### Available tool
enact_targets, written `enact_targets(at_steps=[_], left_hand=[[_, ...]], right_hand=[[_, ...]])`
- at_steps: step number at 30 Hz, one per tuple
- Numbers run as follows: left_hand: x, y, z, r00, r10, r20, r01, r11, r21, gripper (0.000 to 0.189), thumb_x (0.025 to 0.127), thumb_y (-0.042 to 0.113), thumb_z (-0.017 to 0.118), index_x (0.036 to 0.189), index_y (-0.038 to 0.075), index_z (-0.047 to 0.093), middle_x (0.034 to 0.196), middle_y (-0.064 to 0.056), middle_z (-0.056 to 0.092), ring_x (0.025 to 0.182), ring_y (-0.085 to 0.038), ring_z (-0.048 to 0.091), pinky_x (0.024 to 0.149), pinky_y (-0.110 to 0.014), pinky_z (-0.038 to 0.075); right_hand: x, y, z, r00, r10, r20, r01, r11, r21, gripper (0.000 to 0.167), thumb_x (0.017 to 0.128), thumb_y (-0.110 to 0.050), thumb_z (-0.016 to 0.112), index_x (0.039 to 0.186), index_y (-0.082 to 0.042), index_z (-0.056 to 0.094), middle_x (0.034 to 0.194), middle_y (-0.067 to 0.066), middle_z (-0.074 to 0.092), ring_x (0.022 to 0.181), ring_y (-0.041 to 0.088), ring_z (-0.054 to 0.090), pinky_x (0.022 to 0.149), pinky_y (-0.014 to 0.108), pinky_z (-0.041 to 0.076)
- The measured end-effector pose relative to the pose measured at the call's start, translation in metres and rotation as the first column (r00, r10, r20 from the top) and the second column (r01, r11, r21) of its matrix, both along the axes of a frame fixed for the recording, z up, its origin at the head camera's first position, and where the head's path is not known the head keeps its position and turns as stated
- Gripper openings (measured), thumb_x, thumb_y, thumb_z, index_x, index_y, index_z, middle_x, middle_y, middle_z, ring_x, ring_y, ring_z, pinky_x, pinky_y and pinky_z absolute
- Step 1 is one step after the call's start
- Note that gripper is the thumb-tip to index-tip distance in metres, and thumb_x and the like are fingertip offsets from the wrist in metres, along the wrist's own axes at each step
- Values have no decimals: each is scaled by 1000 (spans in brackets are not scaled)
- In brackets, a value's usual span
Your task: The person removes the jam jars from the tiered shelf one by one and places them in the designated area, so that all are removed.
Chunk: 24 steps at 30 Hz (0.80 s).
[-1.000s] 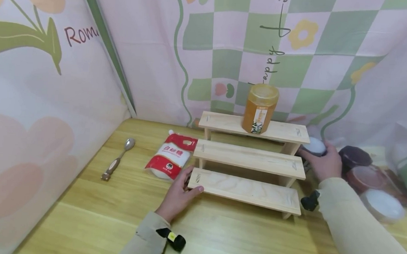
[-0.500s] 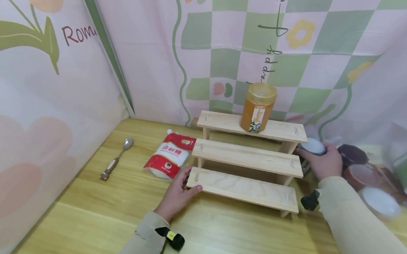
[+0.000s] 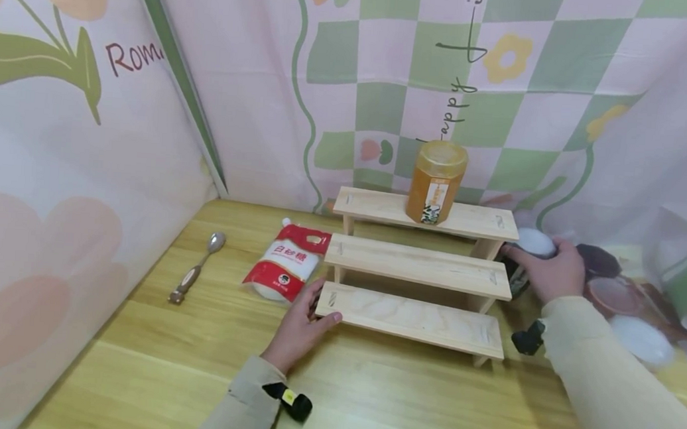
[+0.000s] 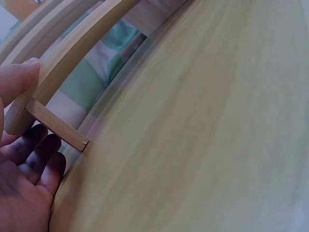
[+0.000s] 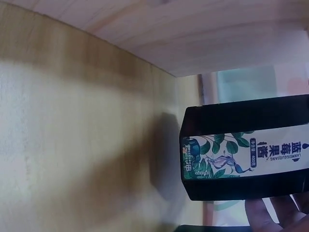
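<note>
A printed cloth (image 3: 391, 51) with green-and-white checks is hung behind a wooden table (image 3: 390, 397), on which a three-step wooden rack (image 3: 410, 319) is set. The lowest step is gripped at its left end by a person's left hand (image 3: 298, 334), the thumb laid on top and the fingers curled below. A red-and-white sugar bag (image 3: 286, 264) is laid flat beside the rack's left side. Just beyond the rack's right side, a dark jar (image 5: 245, 149) with a white lid and leafy label is clasped by the right hand (image 3: 557, 272), its shadow cast on the tabletop. An orange jar (image 3: 435, 188) is stood upright near the middle of the top step, and other jars (image 3: 615, 297) are grouped at right. A metal spoon (image 3: 197, 267) is placed at left, apart from the bag.
</note>
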State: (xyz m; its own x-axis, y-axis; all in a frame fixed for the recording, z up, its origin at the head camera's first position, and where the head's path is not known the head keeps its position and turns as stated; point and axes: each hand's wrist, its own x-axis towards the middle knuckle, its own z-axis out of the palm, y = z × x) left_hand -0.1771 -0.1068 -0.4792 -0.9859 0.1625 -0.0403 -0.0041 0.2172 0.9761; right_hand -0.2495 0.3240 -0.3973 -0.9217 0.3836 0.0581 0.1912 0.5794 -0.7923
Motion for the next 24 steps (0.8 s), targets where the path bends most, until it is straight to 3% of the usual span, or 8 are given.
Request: enact_targets(at_steps=[13, 24], left_hand=[[0, -1, -1, 1000, 1, -17, -2, 1000, -11, 84, 91, 35, 75, 159, 14, 29, 158, -10, 37, 145, -30, 36, 117, -51, 32], [0, 0, -2, 1000, -9, -22, 9, 1000, 6, 84, 91, 35, 75, 158, 12, 29, 158, -11, 37, 145, -31, 36, 117, -51, 32]], right_hand=[[5, -6, 21, 1000, -11, -24, 10, 1000, -18, 105, 82, -62, 73, 148, 9, 32, 146, 33, 40, 127, 46, 43, 99, 61, 42], [16, -5, 42, 998, -20, -57, 22, 999, 25, 98, 84, -52, 75, 149, 8, 32, 146, 32, 40, 128, 46, 43, 103, 61, 41]])
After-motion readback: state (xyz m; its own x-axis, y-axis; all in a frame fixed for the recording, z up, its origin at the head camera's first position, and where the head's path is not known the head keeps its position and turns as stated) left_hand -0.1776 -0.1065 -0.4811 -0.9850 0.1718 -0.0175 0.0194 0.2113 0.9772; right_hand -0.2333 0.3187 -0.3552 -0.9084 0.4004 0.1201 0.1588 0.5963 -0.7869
